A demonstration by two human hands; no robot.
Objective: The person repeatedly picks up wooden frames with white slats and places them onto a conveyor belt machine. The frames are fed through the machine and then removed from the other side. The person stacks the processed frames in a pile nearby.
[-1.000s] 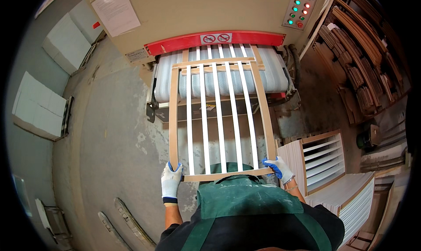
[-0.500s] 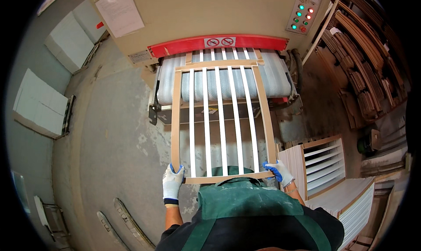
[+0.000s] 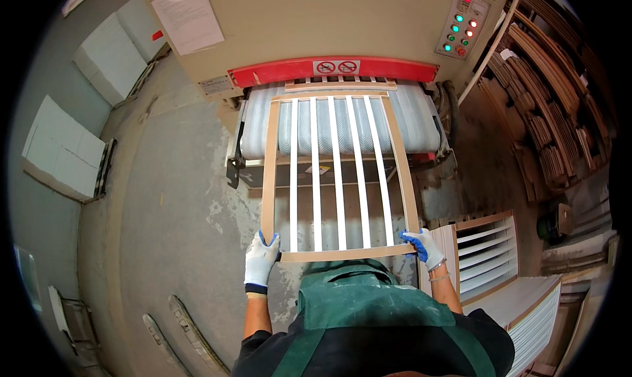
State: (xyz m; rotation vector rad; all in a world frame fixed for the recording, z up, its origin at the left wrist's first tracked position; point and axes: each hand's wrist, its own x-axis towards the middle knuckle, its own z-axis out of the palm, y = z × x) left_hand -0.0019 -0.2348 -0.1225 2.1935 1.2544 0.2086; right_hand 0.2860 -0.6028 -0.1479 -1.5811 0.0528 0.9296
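Between my two hands is a slatted frame (image 3: pixel 342 252) with brown edges and several white bars. Its near left corner is gripped by my left hand (image 3: pixel 262 258), in a white and blue glove. My right hand (image 3: pixel 424 246), gloved the same way, closes on the near right corner. The far end of the frame lies over the pale ribbed conveyor belt (image 3: pixel 421 123), while the near end is held out in front of my green apron. A second slatted frame (image 3: pixel 342 85) lies on the belt beyond it, partly hidden under the machine's red guard (image 3: pixel 388 71).
The beige machine (image 3: pixel 296 21) carries a control panel (image 3: pixel 462 25) with lit buttons. Stacked slatted frames (image 3: pixel 487 252) stand at my right, and brown strips (image 3: pixel 540 94) fill a rack behind. White stacks (image 3: pixel 66 146) line the left wall. Two long pallet-truck forks (image 3: pixel 197 331) lie at lower left.
The held frame and both hands have moved slightly forward, away from my body. The second frame has slid farther under the red guard, opening a gap between the two.
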